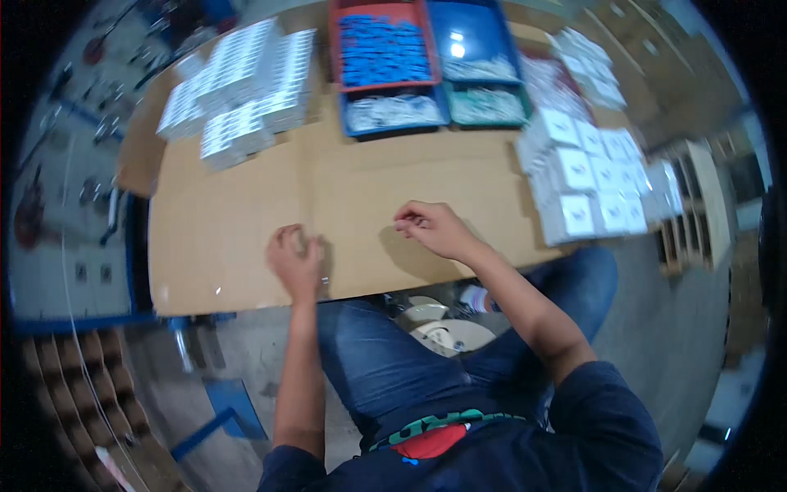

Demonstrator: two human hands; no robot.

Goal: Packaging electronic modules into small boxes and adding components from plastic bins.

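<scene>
My left hand (pixel 295 261) hovers over the near part of the cardboard-covered table (pixel 229 238). Its fingers are bent but apart from the thumb, with nothing seen between them. To the right, my right hand (pixel 441 230) is above the same cardboard, casting a shadow on it. Its fingers curl in toward the thumb; whether something small is inside I cannot make out. Neither hand touches the bins or the stacks.
White box stacks (pixel 238 70) stand at the far left. At the back are a red bin (pixel 334 49) of blue parts, a large blue bin (pixel 467 33), a small blue bin (pixel 393 131) and a green bin (pixel 488 125). More white boxes (pixel 578 176) stand at right.
</scene>
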